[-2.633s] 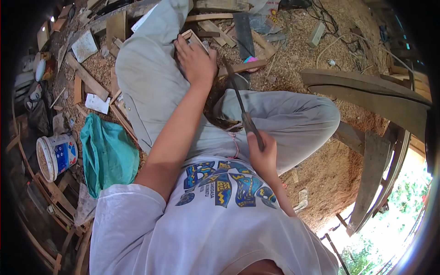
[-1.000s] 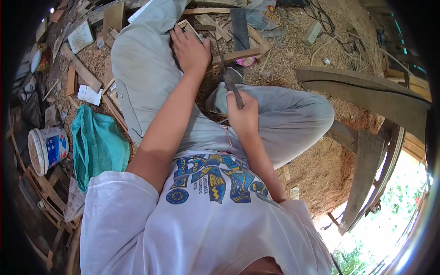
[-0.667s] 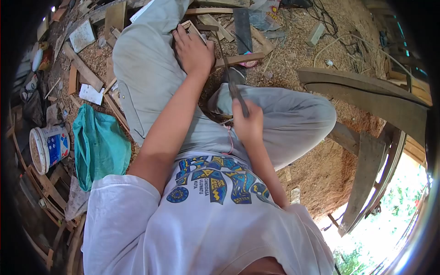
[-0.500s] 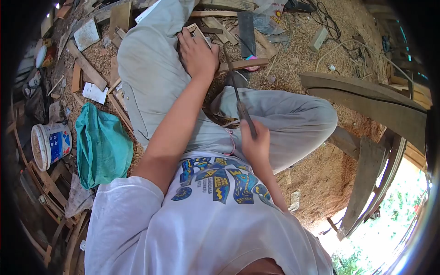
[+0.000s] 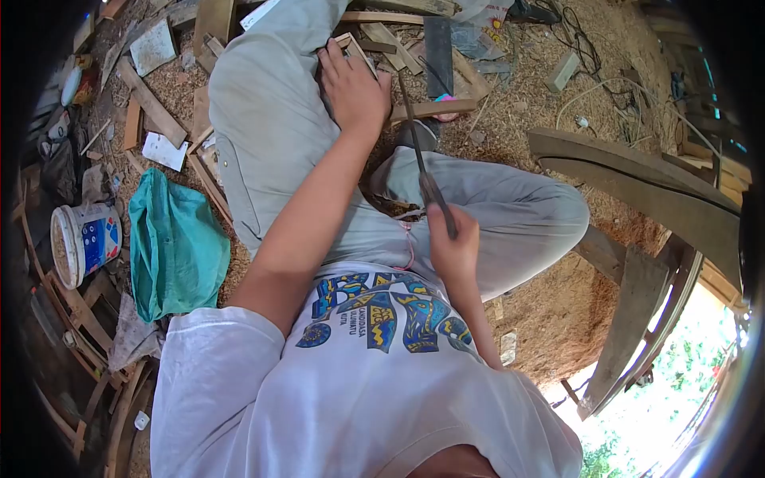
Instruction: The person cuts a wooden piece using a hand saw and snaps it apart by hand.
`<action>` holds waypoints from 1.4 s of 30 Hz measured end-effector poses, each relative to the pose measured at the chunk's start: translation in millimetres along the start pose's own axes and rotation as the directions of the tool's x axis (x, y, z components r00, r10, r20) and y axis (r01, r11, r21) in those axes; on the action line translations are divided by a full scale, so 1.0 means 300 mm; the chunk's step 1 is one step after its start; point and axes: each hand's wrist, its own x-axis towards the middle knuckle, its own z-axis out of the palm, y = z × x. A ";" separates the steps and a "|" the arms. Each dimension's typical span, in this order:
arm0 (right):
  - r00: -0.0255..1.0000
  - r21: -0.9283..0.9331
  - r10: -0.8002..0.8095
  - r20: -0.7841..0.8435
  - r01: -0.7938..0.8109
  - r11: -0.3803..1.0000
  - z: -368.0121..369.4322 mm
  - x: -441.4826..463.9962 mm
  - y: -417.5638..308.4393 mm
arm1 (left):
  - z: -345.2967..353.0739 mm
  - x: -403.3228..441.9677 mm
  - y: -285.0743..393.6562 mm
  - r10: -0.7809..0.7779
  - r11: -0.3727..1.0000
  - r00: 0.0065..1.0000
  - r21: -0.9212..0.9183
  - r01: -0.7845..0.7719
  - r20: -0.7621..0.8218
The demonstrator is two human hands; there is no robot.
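My left hand (image 5: 355, 92) presses down on a small pale piece of wood (image 5: 356, 52) by my left shin, its fingers bent over it; part of the wood is hidden under the palm. My right hand (image 5: 454, 243) is closed round the handle of a long, narrow, dark-bladed hand tool (image 5: 414, 135). Its exact kind is not clear. The blade points away from me, its tip just right of my left hand. A wooden strip (image 5: 446, 107) lies behind the blade, near my shoe (image 5: 420, 135).
Wood shavings and offcuts cover the ground. To my left are a teal cloth (image 5: 175, 247) and a white bucket (image 5: 72, 247). Large curved boards (image 5: 637, 171) stand at my right. A dark slat (image 5: 438, 56) and cables (image 5: 582, 48) lie ahead.
The view has shifted slightly. My right hand and the tool sit a little lower and farther right, the blade drawn slightly back. My left hand stays on the wood.
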 end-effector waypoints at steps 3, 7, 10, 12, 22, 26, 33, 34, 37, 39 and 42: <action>0.999 0.002 -0.036 -0.007 0.036 0.999 0.060 0.097 -0.030 | -0.006 -0.002 -0.001 -0.019 1.000 1.000 0.004 0.019 0.004; 1.000 -0.056 -0.017 -0.010 0.017 0.998 -0.017 -0.046 -0.002 | -0.008 0.003 0.002 0.000 1.000 1.000 0.002 0.000 0.006; 1.000 -0.029 -0.020 -0.011 0.019 0.999 -0.025 -0.070 -0.003 | -0.006 0.007 0.001 -0.003 1.000 1.000 0.006 0.002 0.013; 0.998 -0.032 -0.046 -0.034 0.045 0.998 0.059 0.066 0.007 | 0.002 0.005 -0.001 0.012 1.000 1.000 0.019 -0.012 0.010; 0.999 0.045 -0.047 -0.003 0.047 0.998 -0.002 -0.020 -0.004 | 0.002 0.013 -0.013 0.033 0.999 0.999 -0.015 -0.033 0.024; 0.999 0.143 0.045 0.007 -0.045 0.989 0.059 0.094 -0.062 | 0.014 0.013 -0.028 0.061 0.998 0.998 -0.022 -0.061 -0.014; 0.994 0.084 0.100 0.040 -0.104 0.991 -0.026 -0.039 0.041 | 0.003 0.010 -0.010 0.047 0.999 0.998 -0.008 -0.047 0.040; 0.999 0.084 0.046 0.006 -0.046 0.995 0.024 0.048 -0.010 | 0.006 0.015 -0.012 0.037 0.999 0.999 -0.014 -0.037 0.032; 0.997 0.106 -0.054 -0.054 0.060 0.993 0.081 0.119 -0.019 | 0.002 0.013 -0.022 0.051 0.998 0.998 -0.041 -0.050 0.025; 0.988 0.042 -0.144 -0.060 0.147 0.988 0.024 0.028 0.022 | -0.009 -0.009 -0.027 0.104 0.994 0.995 -0.022 -0.103 0.011; 0.988 0.097 0.138 0.064 -0.144 0.985 -0.062 -0.078 0.010 | -0.006 0.003 -0.014 0.068 0.997 0.997 -0.036 -0.067 0.034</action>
